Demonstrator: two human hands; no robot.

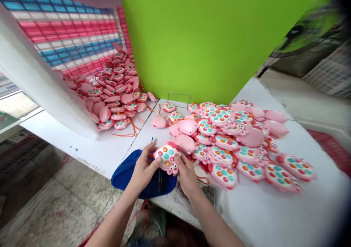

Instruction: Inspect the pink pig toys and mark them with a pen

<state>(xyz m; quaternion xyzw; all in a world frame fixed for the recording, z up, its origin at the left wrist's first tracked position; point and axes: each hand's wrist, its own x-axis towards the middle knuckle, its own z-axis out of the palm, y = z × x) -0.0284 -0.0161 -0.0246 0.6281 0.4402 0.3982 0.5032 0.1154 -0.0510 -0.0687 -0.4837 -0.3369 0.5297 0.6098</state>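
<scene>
Between both hands, above a blue cloth [124, 172], I hold a pink toy [166, 155] with an animal face and a white front of round coloured buttons. My left hand [145, 166] grips its left side, thumb on the front. My right hand [186, 172] pinches its lower right side near the face. A dark, slim tool [160, 181] lies on the cloth below the toy; its kind I cannot make out. Just right of my hands spreads a heap of matching pink toys [225, 144], some button side up, others showing smooth backs. An orange-red cord [203, 180] lies beside my right hand.
A second heap of pink toys [115, 93] with orange cords spills onto the white table [109, 148] at left, beside a white post [49, 64] and a grid screen [76, 38]. A tall green panel [197, 38] stands at the back. A fan [296, 31] is at the right.
</scene>
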